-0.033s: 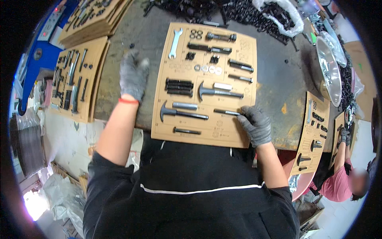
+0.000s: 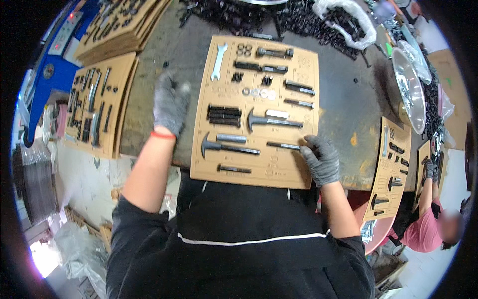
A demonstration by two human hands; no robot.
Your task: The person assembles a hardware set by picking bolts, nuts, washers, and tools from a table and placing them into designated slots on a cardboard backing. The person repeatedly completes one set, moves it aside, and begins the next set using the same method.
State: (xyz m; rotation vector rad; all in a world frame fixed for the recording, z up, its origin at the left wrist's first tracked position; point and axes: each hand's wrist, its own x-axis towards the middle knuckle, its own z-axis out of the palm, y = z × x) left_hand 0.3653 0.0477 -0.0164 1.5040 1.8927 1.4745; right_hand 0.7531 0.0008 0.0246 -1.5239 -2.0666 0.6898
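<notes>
Two gloved hands were held over the work. The left grip (image 2: pixel 171 107) was spread left of centre in the frame, thumb parted, with nothing seen in it. The right grip (image 2: pixel 321 162) was curled at the lower right edge of a brown card panel (image 2: pixel 294 169), which was laid mid-frame, beside the end of a black bolt (image 2: pixel 282 145); whether either was pinched could not be told.

The bolt might be knocked askew if its end were snagged by a fingertip. The panel might be tipped if weight were put on its lower edge, which appeared to overhang the tabletop (image 2: pixel 343 99); any unfastened parts could be spilled.

Smooth card was set with straight dark shafts, two hooked black pieces (image 2: pixel 230 148), flat pale washers (image 2: pixel 264 93) and a slim silver wrench (image 2: pixel 217 63). Creased grey fabric was stretched over the fingers.
</notes>
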